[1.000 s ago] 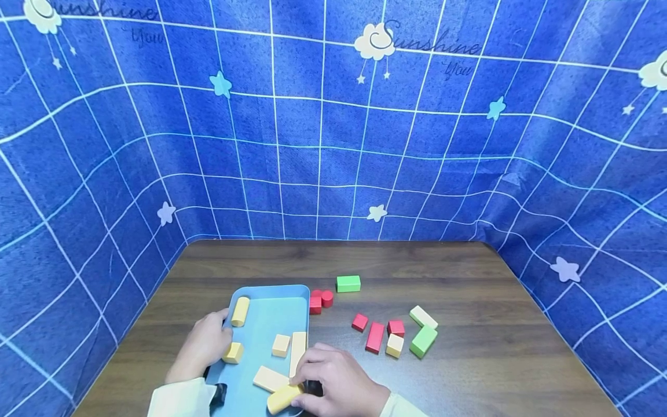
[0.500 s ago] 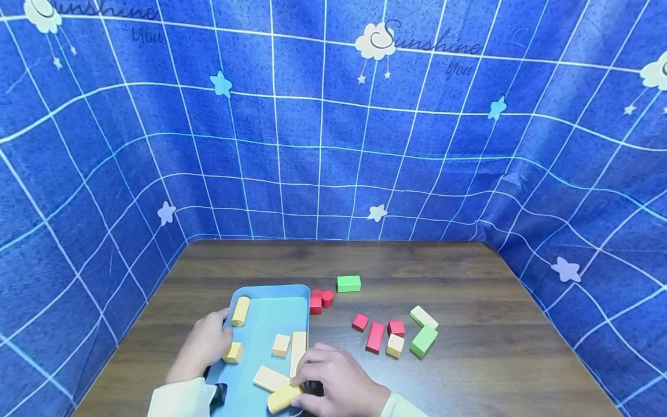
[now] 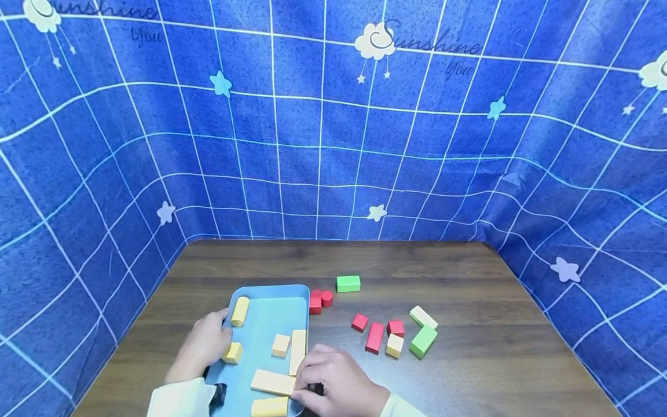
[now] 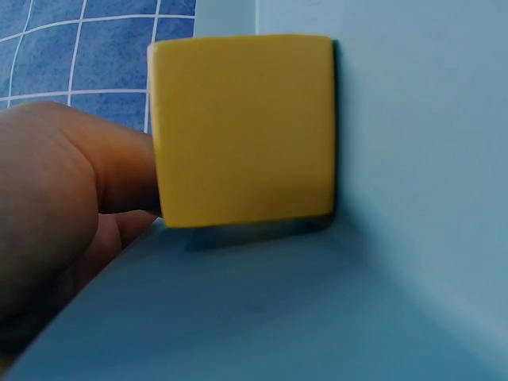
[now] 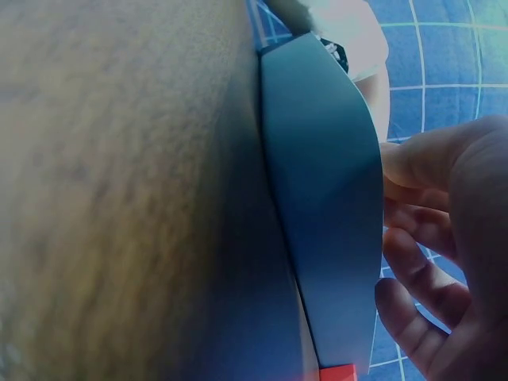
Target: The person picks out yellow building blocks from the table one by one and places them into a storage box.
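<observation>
My left hand [image 3: 205, 341] grips the left rim of a blue tray [image 3: 266, 324], close to a yellow block [image 3: 232, 353]. The left wrist view has this block's square yellow face [image 4: 244, 131] in front of the fingers. At the tray's lower right side is my right hand [image 3: 336, 379], thumb and forefinger pinching the right end of a long pale-yellow block [image 3: 272, 382]. Just below lies a yellow cylinder block [image 3: 269, 407], free of the hand. In the right wrist view, the tray's wall [image 5: 325, 190] hides the fingertips [image 5: 401, 309] and what they pinch.
Also in the tray are a yellow cylinder [image 3: 240, 311], a small pale block [image 3: 280, 346] and an upright-lying pale bar [image 3: 298, 350]. Right of it on the wooden table are several red blocks [image 3: 374, 337], green blocks [image 3: 423, 341] and a pale cube [image 3: 394, 346].
The right hand has let go of the yellow cylinder block, which now lies lower in the tray. The long pale-yellow block has turned slightly and shows more. The left hand stays put.
</observation>
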`<state>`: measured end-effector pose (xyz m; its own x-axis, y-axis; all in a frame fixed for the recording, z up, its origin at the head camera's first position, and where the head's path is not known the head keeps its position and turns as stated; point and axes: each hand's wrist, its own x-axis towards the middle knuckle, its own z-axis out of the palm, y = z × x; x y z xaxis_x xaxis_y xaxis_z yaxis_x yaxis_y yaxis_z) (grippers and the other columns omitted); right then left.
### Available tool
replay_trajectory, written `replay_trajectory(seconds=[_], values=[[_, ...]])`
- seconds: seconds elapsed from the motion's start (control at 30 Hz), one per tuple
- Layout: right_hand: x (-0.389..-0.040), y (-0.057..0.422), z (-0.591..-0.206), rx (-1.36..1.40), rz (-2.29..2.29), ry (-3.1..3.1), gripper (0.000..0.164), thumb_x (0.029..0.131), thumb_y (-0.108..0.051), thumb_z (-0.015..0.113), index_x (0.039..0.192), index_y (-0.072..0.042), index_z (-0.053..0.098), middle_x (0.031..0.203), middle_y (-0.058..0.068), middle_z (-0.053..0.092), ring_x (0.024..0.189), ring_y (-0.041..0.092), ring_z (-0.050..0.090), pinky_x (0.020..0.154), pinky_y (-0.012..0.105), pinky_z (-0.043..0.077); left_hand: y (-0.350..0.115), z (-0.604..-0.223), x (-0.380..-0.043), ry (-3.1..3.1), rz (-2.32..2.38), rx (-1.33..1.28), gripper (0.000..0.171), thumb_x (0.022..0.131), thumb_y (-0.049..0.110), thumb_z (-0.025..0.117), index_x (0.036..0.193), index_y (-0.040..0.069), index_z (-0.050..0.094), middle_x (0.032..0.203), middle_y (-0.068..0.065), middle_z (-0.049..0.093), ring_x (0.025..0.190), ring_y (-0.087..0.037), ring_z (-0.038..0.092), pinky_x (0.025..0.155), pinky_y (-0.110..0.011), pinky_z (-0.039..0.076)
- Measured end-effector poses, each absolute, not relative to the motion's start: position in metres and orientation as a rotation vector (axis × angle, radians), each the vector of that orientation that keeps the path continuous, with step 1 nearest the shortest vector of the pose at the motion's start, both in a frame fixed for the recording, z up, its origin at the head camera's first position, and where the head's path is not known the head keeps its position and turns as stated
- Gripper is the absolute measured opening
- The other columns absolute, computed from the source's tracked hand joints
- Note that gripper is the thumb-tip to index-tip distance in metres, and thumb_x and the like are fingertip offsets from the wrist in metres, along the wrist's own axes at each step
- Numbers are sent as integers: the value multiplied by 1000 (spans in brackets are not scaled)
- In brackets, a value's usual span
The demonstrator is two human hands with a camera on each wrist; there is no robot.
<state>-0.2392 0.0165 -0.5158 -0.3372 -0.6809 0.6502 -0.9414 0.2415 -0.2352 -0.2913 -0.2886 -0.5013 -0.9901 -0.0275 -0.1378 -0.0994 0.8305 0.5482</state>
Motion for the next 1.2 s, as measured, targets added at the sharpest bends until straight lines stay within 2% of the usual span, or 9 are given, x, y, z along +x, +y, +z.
replay_trajectory(seconds=[0.37, 0.67, 1.07, 1.2], values=[[-240, 18, -517, 1477, 856, -2109, 8, 82, -29, 71, 75, -30, 67, 86, -21, 58, 89, -7, 42, 73, 13, 40, -287, -502, -292, 2876, 882, -108, 51, 93, 7, 42, 140, -8, 31, 134, -31, 42, 88, -27, 53, 72, -45, 45], [-240, 19, -514, 1488, 847, -2108, 6, 83, -28, 68, 77, -29, 68, 85, -21, 57, 91, -6, 42, 74, 14, 41, -289, -503, -293, 2859, 877, -130, 52, 93, 8, 41, 141, -9, 29, 134, -31, 41, 74, -20, 52, 71, -43, 44], [-241, 26, -506, 1464, 794, -2104, 7, 83, -27, 68, 77, -27, 66, 83, -20, 56, 90, -5, 43, 75, 14, 41, -290, -504, -293, 2892, 857, -99, 51, 92, 8, 42, 140, -10, 32, 134, -32, 41, 93, -31, 51, 75, -47, 44], [-242, 31, -505, 1437, 756, -2114, 5, 81, -26, 69, 78, -28, 66, 85, -20, 56, 90, -4, 43, 75, 14, 41, -290, -503, -294, 2882, 860, -103, 52, 93, 8, 42, 140, -10, 30, 135, -34, 39, 94, -32, 50, 75, -48, 44]])
